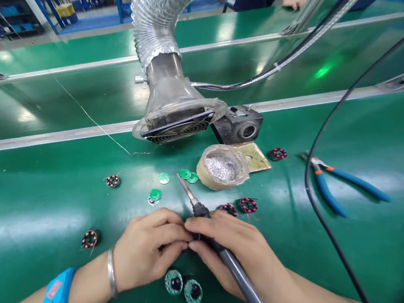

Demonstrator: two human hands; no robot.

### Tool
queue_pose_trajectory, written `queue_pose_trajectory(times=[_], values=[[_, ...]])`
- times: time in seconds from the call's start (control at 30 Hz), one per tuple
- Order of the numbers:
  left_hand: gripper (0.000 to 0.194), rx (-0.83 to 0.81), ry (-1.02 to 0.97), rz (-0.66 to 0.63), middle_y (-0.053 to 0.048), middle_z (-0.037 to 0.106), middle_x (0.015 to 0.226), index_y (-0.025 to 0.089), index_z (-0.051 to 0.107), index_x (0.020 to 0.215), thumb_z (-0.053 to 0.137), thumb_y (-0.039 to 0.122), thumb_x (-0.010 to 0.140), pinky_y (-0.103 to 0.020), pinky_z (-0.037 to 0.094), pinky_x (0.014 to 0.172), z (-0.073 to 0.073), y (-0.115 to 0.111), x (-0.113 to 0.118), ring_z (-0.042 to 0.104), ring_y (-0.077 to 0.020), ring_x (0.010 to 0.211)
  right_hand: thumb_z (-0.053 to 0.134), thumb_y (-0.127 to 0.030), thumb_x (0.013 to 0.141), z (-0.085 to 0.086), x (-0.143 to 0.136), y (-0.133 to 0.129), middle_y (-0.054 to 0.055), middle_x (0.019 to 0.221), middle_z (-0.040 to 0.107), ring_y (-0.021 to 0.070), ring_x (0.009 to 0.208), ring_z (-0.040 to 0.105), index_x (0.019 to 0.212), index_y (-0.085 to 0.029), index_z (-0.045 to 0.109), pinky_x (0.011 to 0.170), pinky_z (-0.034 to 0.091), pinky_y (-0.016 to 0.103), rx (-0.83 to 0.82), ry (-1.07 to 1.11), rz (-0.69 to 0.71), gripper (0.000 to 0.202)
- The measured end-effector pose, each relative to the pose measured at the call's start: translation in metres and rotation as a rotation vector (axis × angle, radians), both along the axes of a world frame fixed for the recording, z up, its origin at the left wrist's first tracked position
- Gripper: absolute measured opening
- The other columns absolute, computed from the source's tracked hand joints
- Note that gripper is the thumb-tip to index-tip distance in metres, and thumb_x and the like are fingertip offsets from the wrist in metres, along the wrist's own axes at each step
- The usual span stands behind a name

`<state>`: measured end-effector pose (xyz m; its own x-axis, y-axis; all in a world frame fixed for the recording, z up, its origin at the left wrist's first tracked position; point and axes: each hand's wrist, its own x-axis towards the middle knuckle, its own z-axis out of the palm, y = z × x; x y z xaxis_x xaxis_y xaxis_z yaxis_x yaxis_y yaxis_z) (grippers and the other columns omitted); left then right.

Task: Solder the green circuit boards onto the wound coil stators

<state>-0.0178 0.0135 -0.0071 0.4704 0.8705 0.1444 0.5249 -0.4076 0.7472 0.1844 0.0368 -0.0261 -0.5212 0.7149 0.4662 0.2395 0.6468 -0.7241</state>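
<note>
Left hand (154,244): fingers closed, pinching a mostly hidden dark part (196,236) between both hands | right hand (244,240): curled round soldering iron (240,278), tip (185,187) angled away, apparently freeing fingertips to steady the part | fume hood (167,88) overhangs bench (29,209), likely for extraction

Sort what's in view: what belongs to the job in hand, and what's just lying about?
Likely belonging: soldering iron in right hand; wound coils; green discs; bowl.

Apparently lying about: blue-handled pliers; thin wire; background yellow bin.
</note>
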Motion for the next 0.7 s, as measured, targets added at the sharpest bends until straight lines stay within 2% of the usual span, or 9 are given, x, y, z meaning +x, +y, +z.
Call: queue_pose_trajectory(times=[0.1,0.17,0.27,0.37,0.5,0.6,0.7], values=[[0.012,0.084,0.103,-0.005,-0.003,0.066,0.101,0.020,0.064,0.091,0.063,0.012,0.083,-0.022,0.052,0.077,0.000,0.001,0.005,0.065,-0.0127,0.086,0.056,-0.008,0.083,0.004,0.006,0.004,0.004,0.090,0.067,0.0125,0.073,0.061,0.115,-0.017,0.055,0.065,0.053,0.023,-0.048,0.004,0.053,0.033],[0.007,0.116,0.139,0.008,-0.002,0.068,0.096,0.019,0.062,0.085,0.066,0.015,0.082,-0.024,0.052,0.075,-0.001,0.002,0.009,0.065,-0.0138,0.083,0.052,-0.007,0.082,0.006,0.010,0.006,0.005,0.092,0.065,0.0123,0.074,0.061,0.117,-0.017,0.053,0.066,0.053,0.022,-0.088,-0.006,0.080,0.036],[0.011,0.078,0.067,0.044,0.000,0.070,0.085,0.018,0.061,0.075,0.071,0.012,0.076,-0.021,0.051,0.068,0.003,0.007,0.010,0.065,-0.0116,0.073,0.045,-0.003,0.080,0.005,0.012,0.006,0.004,0.088,0.061,0.0123,0.070,0.058,0.114,-0.018,0.052,0.061,0.050,0.022,-0.085,-0.055,0.075,0.038],[0.015,-0.011,-0.029,0.088,-0.001,0.070,0.086,0.016,0.060,0.069,0.073,0.010,0.072,-0.018,0.051,0.062,0.018,0.009,-0.001,0.064,-0.0088,0.067,0.043,-0.002,0.076,0.000,0.012,0.004,0.002,0.082,0.057,0.0123,0.065,0.055,0.112,-0.019,0.052,0.056,0.047,0.022,-0.045,-0.111,0.063,0.041],[0.011,-0.149,0.138,0.053,-0.003,0.070,0.094,0.017,0.061,0.072,0.070,0.012,0.076,-0.018,0.052,0.065,0.035,0.002,-0.022,0.067,-0.0104,0.077,0.043,-0.003,0.075,-0.004,0.012,0.003,0.002,0.083,0.057,0.0122,0.062,0.054,0.111,-0.019,0.051,0.055,0.046,0.022,0.021,-0.132,0.050,0.040],[0.009,-0.203,0.253,0.025,-0.003,0.069,0.095,0.018,0.060,0.077,0.063,0.010,0.080,-0.019,0.051,0.068,0.036,-0.010,-0.028,0.066,-0.0108,0.080,0.043,-0.004,0.075,-0.004,0.012,0.003,0.003,0.083,0.058,0.0139,0.066,0.057,0.110,-0.018,0.052,0.058,0.049,0.023,0.033,-0.121,0.048,0.039],[0.015,-0.212,0.283,-0.001,-0.002,0.066,0.096,0.020,0.054,0.085,0.055,0.007,0.077,-0.024,0.052,0.072,0.036,-0.024,-0.023,0.062,-0.0115,0.077,0.044,-0.004,0.076,-0.002,0.010,0.004,0.003,0.084,0.061,0.0136,0.069,0.058,0.109,-0.017,0.054,0.062,0.051,0.024,0.025,-0.066,0.040,0.037]])
